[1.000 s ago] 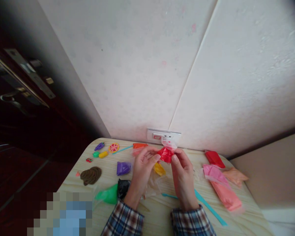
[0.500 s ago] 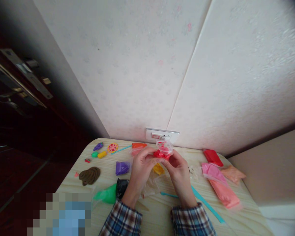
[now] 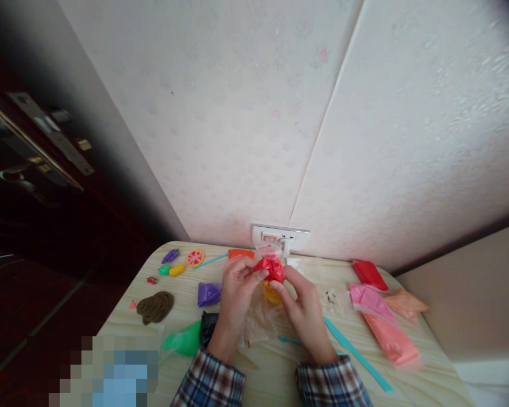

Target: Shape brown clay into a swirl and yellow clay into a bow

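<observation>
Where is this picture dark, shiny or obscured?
Head view: the dark red-brown door with metal handle sinks into shadow; head view: the held glossy red plastic packet catches highlights; head view: the pale patterned wall shines at upper right; head view: coarse pixel blocks cover the lower left.

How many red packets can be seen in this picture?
2: one red packet in the left hand and right hand, another red packet at the back right of the table. Others may hide behind the hands.

on the wood-grain table point(image 3: 275, 376) lie a brown coil point(image 3: 155, 308), a purple packet point(image 3: 208, 294) and a turquoise strip point(image 3: 358, 355).
</observation>
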Tool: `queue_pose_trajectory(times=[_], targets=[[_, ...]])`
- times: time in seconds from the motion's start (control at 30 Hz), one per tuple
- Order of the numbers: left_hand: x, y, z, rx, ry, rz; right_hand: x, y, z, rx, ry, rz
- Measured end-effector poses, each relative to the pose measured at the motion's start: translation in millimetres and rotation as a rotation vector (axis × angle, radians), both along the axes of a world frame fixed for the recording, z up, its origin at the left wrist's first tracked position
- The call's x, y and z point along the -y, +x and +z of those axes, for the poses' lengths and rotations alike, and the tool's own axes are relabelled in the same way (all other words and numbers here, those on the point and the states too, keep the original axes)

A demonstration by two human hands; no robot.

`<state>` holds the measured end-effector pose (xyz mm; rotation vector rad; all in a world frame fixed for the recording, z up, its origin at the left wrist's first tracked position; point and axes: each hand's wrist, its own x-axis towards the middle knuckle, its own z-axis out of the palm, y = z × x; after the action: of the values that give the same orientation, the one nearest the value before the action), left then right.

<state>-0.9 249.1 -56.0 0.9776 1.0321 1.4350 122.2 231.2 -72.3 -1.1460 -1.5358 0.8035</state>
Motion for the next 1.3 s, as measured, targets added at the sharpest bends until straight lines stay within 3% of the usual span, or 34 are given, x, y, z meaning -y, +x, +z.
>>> queue_pose_trajectory(times=[0.1,0.27,0.47,0.73,0.9,1.13,1.3], targets=[[-0.4,-0.9,0.0,-0.019,0.018,-0.008,2.3,-2.6,5.3,0.028,-0.002,0.068],[1.0,-1.8,3.1,-0.064,0.038,-0.088,5.7,-5.4,12.6,-0.107,-0.061,0.119],[0.3,-4.5,7.6,-0.178,0.082,-0.148,4.7,-5.2,9.2,-0.202,-0.144,0.114],[0.8,-5.5,-2.6,-0.442,0.070,-0.271,3.2,-2.3,6.1,-0.145,-0.146,0.063],[3.1,-4.2,0.9,-0.423,0.067,-0.277,1.1,1.4,0.9,-0.090,-0.139,0.099],[4.5,-6.3,7.1,-0.348,0.040,-0.144,-3.3,9.1,-3.9,-0.165,-0.151,0.180],[4.3,-5.4,5.9,-0.360,0.018,-0.301,-4.5,11.5,2.6,-0.191,-0.208,0.201]])
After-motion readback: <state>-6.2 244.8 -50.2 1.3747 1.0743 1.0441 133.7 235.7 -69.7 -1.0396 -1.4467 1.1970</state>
